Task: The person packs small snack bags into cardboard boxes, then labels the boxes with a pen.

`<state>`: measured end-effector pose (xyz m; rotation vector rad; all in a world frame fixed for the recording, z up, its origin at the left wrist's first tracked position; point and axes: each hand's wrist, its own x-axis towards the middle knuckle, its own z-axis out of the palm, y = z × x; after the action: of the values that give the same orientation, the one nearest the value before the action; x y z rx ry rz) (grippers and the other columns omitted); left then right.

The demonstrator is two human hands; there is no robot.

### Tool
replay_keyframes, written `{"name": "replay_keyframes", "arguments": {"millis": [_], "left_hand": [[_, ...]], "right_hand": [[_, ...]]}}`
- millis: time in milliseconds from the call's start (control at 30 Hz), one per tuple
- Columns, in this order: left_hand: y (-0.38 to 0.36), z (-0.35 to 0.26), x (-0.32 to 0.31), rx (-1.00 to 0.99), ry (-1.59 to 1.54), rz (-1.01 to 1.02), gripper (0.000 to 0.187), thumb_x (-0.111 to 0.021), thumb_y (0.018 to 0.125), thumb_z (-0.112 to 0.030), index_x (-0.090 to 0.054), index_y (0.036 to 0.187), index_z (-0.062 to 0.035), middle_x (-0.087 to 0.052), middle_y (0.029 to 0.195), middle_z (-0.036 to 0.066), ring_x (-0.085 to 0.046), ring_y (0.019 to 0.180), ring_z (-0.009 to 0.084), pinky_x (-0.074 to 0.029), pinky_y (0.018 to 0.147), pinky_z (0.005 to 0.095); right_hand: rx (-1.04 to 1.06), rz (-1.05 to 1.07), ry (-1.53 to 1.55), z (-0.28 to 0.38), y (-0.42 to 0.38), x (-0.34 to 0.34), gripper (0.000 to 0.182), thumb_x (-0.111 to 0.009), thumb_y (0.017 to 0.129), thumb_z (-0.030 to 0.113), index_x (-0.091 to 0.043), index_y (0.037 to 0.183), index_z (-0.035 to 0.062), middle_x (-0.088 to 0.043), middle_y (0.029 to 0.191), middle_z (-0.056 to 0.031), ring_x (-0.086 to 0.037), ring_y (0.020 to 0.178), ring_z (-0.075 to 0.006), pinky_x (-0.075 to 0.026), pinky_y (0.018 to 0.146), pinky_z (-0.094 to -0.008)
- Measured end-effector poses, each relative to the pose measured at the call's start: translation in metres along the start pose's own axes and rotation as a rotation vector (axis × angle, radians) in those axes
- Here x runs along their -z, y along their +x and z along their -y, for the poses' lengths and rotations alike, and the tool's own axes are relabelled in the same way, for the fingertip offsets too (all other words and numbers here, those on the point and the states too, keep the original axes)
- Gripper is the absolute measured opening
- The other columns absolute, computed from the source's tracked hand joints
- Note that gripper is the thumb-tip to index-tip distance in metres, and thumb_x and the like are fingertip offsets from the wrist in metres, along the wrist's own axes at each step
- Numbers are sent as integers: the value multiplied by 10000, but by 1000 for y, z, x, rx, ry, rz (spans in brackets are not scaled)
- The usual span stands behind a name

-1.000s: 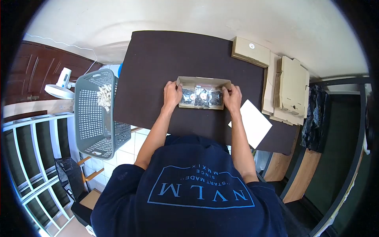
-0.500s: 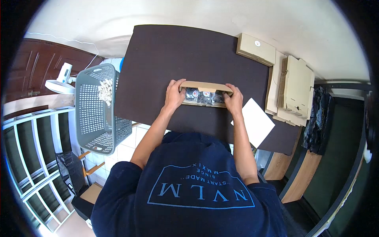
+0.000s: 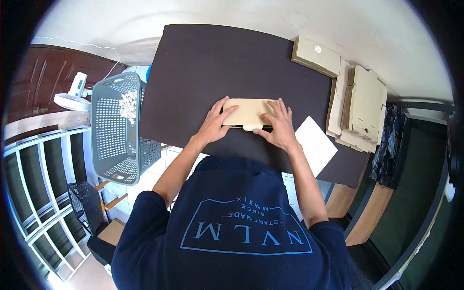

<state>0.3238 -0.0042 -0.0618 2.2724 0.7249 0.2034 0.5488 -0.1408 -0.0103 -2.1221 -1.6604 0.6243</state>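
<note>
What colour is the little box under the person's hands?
The box is light tan, like plain cardboard, lying on the dark table. The head view shows it best.

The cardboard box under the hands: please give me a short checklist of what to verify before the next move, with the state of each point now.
1. Lid of the cardboard box folded down over the contents: ok, nothing inside shows.
2. Front tab tucked in: not ok, it sticks out at the near edge.
3. Left hand on the box: ok, fingers rest on its left end.
4. Right hand on the box: ok, it lies flat on the right part of the lid.
5. Box fully on the dark table: ok.
6. White sheet apart from the box: ok, it lies beside the right hand.
</note>
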Motion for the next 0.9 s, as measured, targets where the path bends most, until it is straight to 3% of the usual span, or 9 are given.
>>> {"name": "replay_keyframes", "arguments": {"millis": [67,200,400,467,500,533,600,767,900], "left_hand": [[1,2,0,-30,6,23,735,-674,744,2,-457,1412,-213,-218,1548,178,-245,1418,375,-259,1161,454],[7,8,5,-57,22,56,754,-661,748,16,-438,1429,-220,-200,1559,170,-231,1429,365,-281,1155,441],[21,14,-5,-23,-176,-105,758,-662,768,17,-379,1449,-155,-241,1514,228,-302,1387,391,-357,1113,424],[20,5,-3,306,-463,-234,796,-706,786,-59,-300,1467,-117,-358,1385,242,-404,1301,376,-396,1078,419],[18,9,-5,337,-317,-268,872,-756,779,-139,-230,1473,-101,-423,1254,217,-513,1157,334,-463,994,410],[14,12,-9,341,-320,-272,872,-756,779,-139,-230,1473,-101,-423,1254,217,-513,1157,334,-463,994,410],[0,9,-15,687,-656,-304,912,-775,763,-150,-203,1471,-102,-485,1174,213,-564,1096,290,-516,886,386],[-10,-10,-27,742,-1093,-106,924,-668,874,-84,18,1490,-142,-622,1071,197,-688,863,237,-554,726,307],[5,-14,-40,690,-1180,-155,923,-637,899,-50,58,1493,-179,-619,1078,198,-685,931,257,-566,753,329]], "right_hand": [[89,79,-61,-3,12,-8,541,-826,666,429,-699,1067,88,-379,1472,-151,-188,1438,-401,-142,1131,-662],[210,89,-72,-16,32,-21,539,-817,689,372,-626,1114,101,-419,1434,-142,-267,1406,-397,-172,1135,-634],[105,84,78,-17,43,-18,571,-826,672,407,-586,1089,99,-449,1398,-151,-395,1317,-353,-241,1110,-590],[91,62,72,-16,41,-22,575,-825,671,416,-588,1091,103,-453,1389,-153,-407,1311,-346,-244,1109,-579],[70,35,69,-15,41,-23,578,-825,669,425,-591,1092,108,-456,1381,-156,-418,1306,-339,-247,1108,-567],[74,40,67,-14,40,-25,578,-825,669,425,-591,1092,108,-456,1381,-156,-418,1306,-339,-247,1108,-567],[64,11,59,-13,37,-27,577,-821,672,435,-595,1093,113,-457,1378,-155,-428,1300,-340,-226,1115,-580],[75,10,61,-13,37,-30,583,-828,661,388,-610,1132,122,-463,1367,-152,-391,1323,-357,-190,1112,-646],[88,0,4,-11,33,-30,568,-815,682,376,-595,1139,120,-458,1371,-156,-401,1320,-350,-203,1114,-611]]}}
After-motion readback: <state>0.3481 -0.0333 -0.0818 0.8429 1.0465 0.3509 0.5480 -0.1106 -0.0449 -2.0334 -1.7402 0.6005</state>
